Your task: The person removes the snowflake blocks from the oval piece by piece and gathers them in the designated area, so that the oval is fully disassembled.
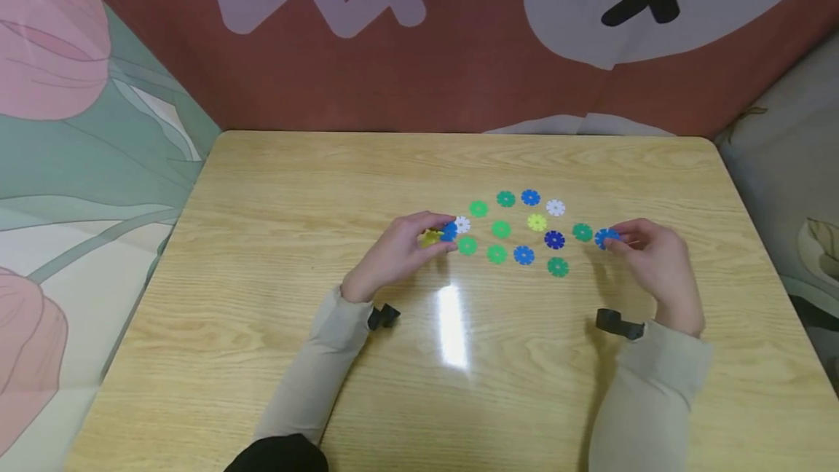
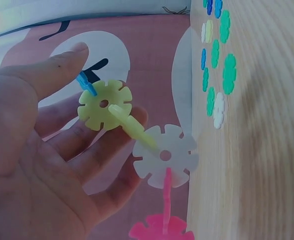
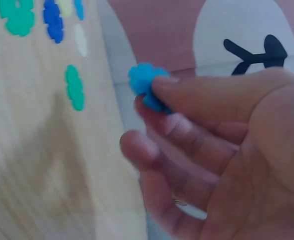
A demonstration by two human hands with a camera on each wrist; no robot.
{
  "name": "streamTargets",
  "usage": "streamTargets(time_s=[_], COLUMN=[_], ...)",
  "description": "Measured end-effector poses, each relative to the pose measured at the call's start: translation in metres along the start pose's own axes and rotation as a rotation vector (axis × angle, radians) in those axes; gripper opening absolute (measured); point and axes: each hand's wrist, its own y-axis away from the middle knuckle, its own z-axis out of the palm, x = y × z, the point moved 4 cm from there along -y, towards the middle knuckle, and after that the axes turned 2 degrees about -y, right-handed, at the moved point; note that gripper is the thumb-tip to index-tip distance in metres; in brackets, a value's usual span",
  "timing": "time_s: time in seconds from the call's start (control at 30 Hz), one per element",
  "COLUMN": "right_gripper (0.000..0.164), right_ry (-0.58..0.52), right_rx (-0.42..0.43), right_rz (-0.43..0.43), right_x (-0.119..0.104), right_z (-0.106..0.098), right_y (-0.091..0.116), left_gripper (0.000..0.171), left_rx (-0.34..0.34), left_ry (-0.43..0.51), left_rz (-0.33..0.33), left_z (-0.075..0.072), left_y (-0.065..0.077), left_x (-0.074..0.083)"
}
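Left hand [image 1: 408, 248] pinches linked chain [image 2: 162, 154] of blue, yellow, white, pink notched plastic discs above wood-grain tabletop [image 1: 262, 275]; that much joined. Right hand [image 1: 658, 264] pinches blue notched plastic disc [image 3: 143, 79], off chain. Unjoined: loose multicoloured discs [image 1: 501, 229], toward far edge, right of centre.

Head: high, facing forward-down over tabletop [image 1: 197, 348]. Wrist views: near fingers [image 2: 114, 197], share backdrop [image 2: 154, 80].

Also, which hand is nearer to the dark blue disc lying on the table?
Right. The right hand is to the right of the dark blue disc, with one green disc between; the left hand is farther away, to its left.
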Motion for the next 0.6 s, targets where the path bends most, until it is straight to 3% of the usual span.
streamTargets(time_s=[0.2,0.6], right_gripper=[0.039,0.042], right_ry=[0.007,0.030], right_rx=[-0.160,-0.314], right_rz=[0.049,0.104], right_x=[0.010,0.011], right_z=[0.013,0.027], right_y=[-0.006,-0.007], left_gripper=[0.041,0.040], left_rx=[-0.009,-0.001], left_ry=[-0.008,-0.003], left_rz=[-0.008,0.009], left_z=[0.000,-0.001], left_y=[0.000,0.000], left_x=[0.000,-0.001])
